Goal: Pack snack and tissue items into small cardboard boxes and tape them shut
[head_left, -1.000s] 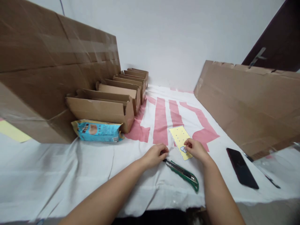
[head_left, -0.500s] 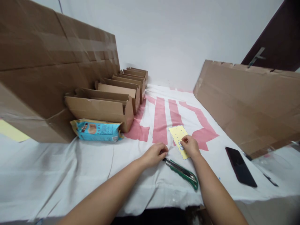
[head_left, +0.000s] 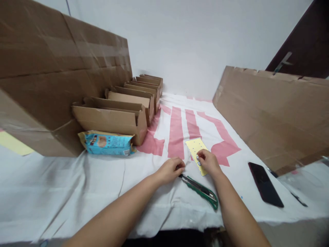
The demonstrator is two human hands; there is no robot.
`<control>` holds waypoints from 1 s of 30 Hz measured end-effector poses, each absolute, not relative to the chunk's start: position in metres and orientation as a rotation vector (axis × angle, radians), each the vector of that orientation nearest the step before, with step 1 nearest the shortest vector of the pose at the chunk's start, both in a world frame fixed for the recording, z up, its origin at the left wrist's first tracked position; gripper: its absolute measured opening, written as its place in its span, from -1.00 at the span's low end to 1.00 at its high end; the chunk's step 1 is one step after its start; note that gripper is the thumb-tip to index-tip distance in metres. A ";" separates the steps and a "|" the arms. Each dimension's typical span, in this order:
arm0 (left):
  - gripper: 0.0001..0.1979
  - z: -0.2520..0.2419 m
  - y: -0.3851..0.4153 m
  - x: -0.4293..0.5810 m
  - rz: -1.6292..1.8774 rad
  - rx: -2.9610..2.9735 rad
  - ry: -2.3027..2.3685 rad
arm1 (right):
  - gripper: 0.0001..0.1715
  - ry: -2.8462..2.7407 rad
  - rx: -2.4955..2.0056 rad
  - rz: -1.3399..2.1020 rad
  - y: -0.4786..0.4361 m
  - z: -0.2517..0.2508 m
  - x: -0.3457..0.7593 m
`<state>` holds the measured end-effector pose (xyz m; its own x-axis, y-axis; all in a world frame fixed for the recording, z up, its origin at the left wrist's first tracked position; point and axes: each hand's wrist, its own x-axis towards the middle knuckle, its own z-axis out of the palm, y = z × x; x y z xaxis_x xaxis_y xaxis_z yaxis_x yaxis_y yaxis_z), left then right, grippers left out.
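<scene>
A yellow dotted card (head_left: 195, 147) lies flat on the white and red cloth (head_left: 177, 133). My right hand (head_left: 209, 162) rests on its near end, fingertips pinching a small pale piece against the card. My left hand (head_left: 171, 169) lies curled on the cloth just left of it, fingers closed, touching the blade tip of a green utility knife (head_left: 202, 191) that lies between my forearms. Whether the left fingers hold anything is hidden.
A row of open cardboard boxes (head_left: 120, 113) stands at left before a large carton (head_left: 51, 75). A blue snack bag (head_left: 106, 143) lies by them. Flat cardboard (head_left: 277, 109) leans at right. A dark phone (head_left: 264, 188) lies near the front edge.
My right hand has slid a little to the left and farther up the yellow card. The left hand and the knife have stayed put.
</scene>
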<state>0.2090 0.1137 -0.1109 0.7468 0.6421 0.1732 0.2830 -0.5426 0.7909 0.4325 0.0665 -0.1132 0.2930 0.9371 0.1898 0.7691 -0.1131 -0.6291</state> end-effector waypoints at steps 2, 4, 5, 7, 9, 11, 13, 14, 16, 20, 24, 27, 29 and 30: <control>-0.88 -0.111 0.114 0.209 0.580 2.154 0.693 | -0.73 -1.596 -1.909 0.367 0.066 -0.112 0.431; -0.88 -0.111 0.114 0.209 0.577 2.151 0.693 | -0.70 -1.635 -1.908 0.381 0.066 -0.112 0.431; -0.88 -0.111 0.113 0.209 0.575 2.149 0.693 | -0.68 -1.646 -1.910 0.382 0.066 -0.112 0.430; -0.88 -0.112 0.113 0.209 0.573 2.144 0.694 | -0.67 -1.662 -1.914 0.372 0.066 -0.111 0.430; -0.88 -0.112 0.113 0.209 0.573 2.140 0.696 | -0.67 -1.671 -1.913 0.356 0.066 -0.111 0.430; -0.88 -0.112 0.113 0.209 0.573 2.138 0.697 | -0.68 -1.666 -1.905 0.349 0.065 -0.112 0.429; -0.88 -0.112 0.113 0.209 0.573 2.137 0.697 | -0.69 -1.637 -1.896 0.362 0.066 -0.114 0.429; -0.88 -0.111 0.113 0.209 0.573 2.138 0.697 | -0.70 -1.613 -1.891 0.380 0.066 -0.116 0.431; -0.89 -0.111 0.114 0.209 0.572 2.139 0.693 | -0.72 -1.552 -1.881 0.434 0.067 -0.122 0.434; -0.89 -0.112 0.114 0.209 0.570 2.138 0.684 | -0.75 -1.443 -1.850 0.538 0.071 -0.129 0.445; -0.88 -0.112 0.114 0.209 0.572 2.134 0.676 | -0.75 -1.373 -1.825 0.544 0.070 -0.124 0.450; -0.88 -0.112 0.114 0.208 0.575 2.134 0.672 | -0.76 -1.372 -1.796 0.561 0.066 -0.115 0.448; -0.89 -0.112 0.114 0.208 0.573 2.139 0.675 | -0.78 -1.400 -1.777 0.608 0.062 -0.111 0.446; -0.89 -0.111 0.114 0.208 0.570 2.141 0.677 | -0.80 -1.415 -1.770 0.634 0.060 -0.111 0.444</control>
<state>0.2083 0.1140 -0.1113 0.7549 0.6342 0.1670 0.2727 -0.5351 0.7996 0.4441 0.0605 -0.1106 0.2594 0.9624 0.0807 0.5803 -0.0885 -0.8095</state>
